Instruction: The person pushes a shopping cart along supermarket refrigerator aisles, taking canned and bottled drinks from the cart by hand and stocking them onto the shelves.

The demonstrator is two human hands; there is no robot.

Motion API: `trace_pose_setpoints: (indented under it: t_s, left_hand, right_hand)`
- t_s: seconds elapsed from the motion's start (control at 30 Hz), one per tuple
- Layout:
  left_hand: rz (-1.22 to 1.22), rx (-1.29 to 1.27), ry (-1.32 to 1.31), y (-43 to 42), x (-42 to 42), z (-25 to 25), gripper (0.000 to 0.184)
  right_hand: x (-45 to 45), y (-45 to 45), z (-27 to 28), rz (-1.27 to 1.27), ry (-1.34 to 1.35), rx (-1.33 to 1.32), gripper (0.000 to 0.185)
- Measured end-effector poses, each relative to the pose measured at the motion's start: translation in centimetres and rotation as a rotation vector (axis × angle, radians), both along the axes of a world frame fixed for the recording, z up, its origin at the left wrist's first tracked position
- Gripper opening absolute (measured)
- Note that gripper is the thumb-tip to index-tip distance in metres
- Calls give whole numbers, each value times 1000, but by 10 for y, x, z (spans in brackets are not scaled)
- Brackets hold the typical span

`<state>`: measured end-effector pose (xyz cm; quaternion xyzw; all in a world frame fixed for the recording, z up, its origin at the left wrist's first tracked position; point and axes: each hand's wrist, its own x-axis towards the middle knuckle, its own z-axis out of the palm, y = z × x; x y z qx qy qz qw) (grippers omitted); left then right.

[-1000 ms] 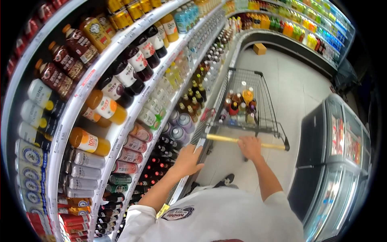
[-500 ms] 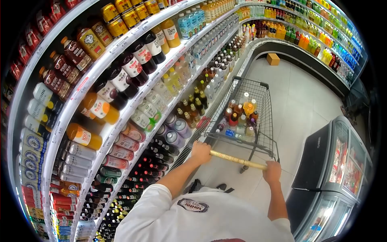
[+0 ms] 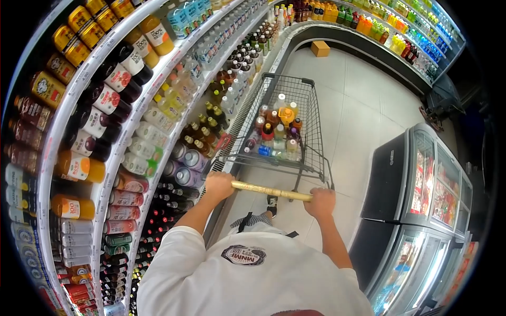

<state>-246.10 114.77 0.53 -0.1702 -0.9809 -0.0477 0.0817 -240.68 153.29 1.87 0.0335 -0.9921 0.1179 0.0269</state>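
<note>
My left hand (image 3: 219, 185) is wrapped round the left end of the yellow handle (image 3: 271, 190) of a shopping cart. Gripping the same handle at its right end is my right hand (image 3: 321, 203). Ahead of the handle stretches the dark wire basket of the shopping cart (image 3: 312, 113). Several bottles stand or lean in it, among them an orange bottle (image 3: 286, 116) and a dark one with a red label (image 3: 267, 131). A blue-labelled item (image 3: 264, 151) lies at the basket's near end.
Close on the left, a curved drink shelf (image 3: 113, 152) holds bottles and cans and bends round the far end. A cardboard box (image 3: 320, 49) sits on the floor by its base. Glass-topped freezers (image 3: 387, 179) stand on the right. Pale floor tiles (image 3: 348, 89) lie between.
The view has swung, so the cart and both hands appear farther left. The freezers also show more fully. One shoe now shows below the handle. Both hands have kept their grip.
</note>
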Motion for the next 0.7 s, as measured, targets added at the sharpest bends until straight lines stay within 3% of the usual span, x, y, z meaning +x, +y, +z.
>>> trace_pose_setpoints:
  t_s: [0.07,0.23,0.47,0.7]
  left_hand:
    - [32,-21,-2,7,-13,0,15]
    - [42,29,44,24,-48,-2,22]
    - [-19,104,218,33,-115,-17,25]
    - [-1,127,180,53,-162,-20,23]
  right_hand:
    - [-14,9,-1,39,18,-22,23]
    - [-52,29,-4,82,-4,-63,26]
    - [-115,39,-1,60,-306,131,31]
    - [-171,49,-5,17,-375,273,22]
